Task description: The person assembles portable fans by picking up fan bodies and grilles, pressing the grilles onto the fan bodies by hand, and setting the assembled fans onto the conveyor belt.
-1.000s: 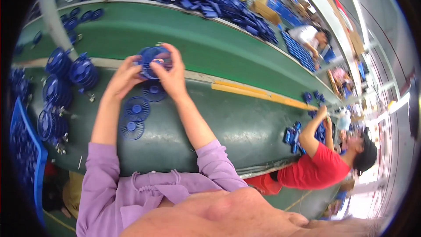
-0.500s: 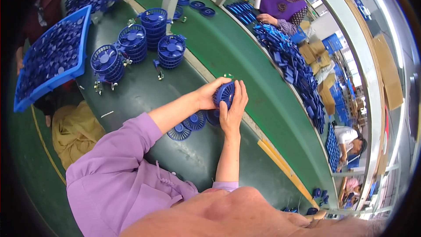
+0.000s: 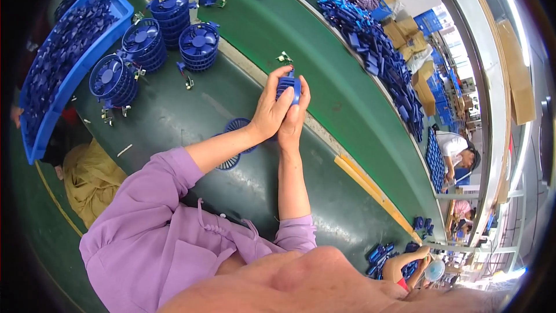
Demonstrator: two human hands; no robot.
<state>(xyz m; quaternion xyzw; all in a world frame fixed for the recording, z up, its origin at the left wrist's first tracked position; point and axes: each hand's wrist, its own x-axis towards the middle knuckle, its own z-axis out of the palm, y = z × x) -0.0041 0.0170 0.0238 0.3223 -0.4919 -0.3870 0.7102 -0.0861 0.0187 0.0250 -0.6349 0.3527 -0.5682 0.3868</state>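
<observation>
Both my hands hold a blue plastic fan housing (image 3: 288, 88) above the dark green bench. My left hand (image 3: 267, 110) wraps its near left side, the thumb lying across it. Against the right side presses my right hand (image 3: 293, 123), fingers curled up around the edge. A small circuit board (image 3: 284, 57) shows just beyond the fingertips, over the green belt; whether it joins the housing I cannot tell. Several round slatted fan grilles (image 3: 237, 127) lie on the bench, partly hidden by my left forearm.
Stacked blue fan housings (image 3: 198, 45) with dangling circuit boards stand at the left. Beyond them is a blue tray (image 3: 87, 52) of small dark blue parts. A green belt (image 3: 347, 122) runs past the bench, with a yellow strip (image 3: 376, 197) along its edge. Co-workers sit across it.
The fan housing has turned in my hands, showing more of its side. My left thumb now crosses it and my hands are closer together. The whole view has shifted.
</observation>
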